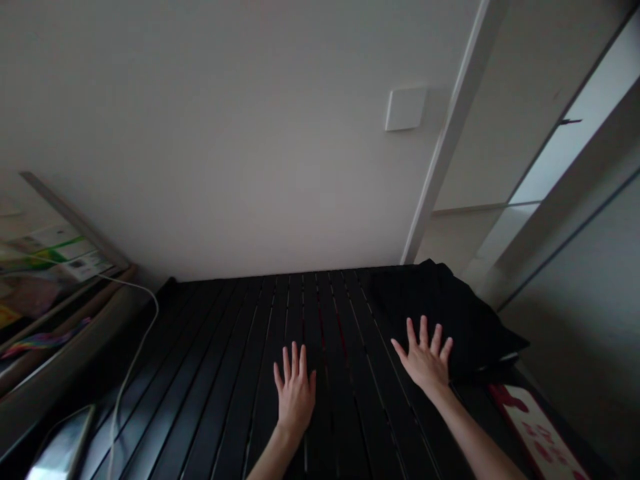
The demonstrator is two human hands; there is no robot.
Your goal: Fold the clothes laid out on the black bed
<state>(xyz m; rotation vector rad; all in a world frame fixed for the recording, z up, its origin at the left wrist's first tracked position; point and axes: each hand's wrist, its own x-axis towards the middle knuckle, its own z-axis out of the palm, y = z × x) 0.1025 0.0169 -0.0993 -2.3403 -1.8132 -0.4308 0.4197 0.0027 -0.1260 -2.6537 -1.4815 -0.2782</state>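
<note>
My left hand point(295, 390) lies flat with fingers stretched out on a black slatted surface point(210, 373). It holds nothing. My right hand point(425, 360) is also open, fingers spread, resting on the slats right beside a folded black cloth point(450, 313). Its fingertips touch or nearly touch the edge of that cloth. Both forearms reach in from the bottom of the view.
A white cable point(133, 353) runs down the left side of the slats. A shelf with boxes point(60, 257) stands at the far left. A white wall with a switch plate point(405, 109) rises behind. A red-and-white printed item point(535, 427) lies at the lower right.
</note>
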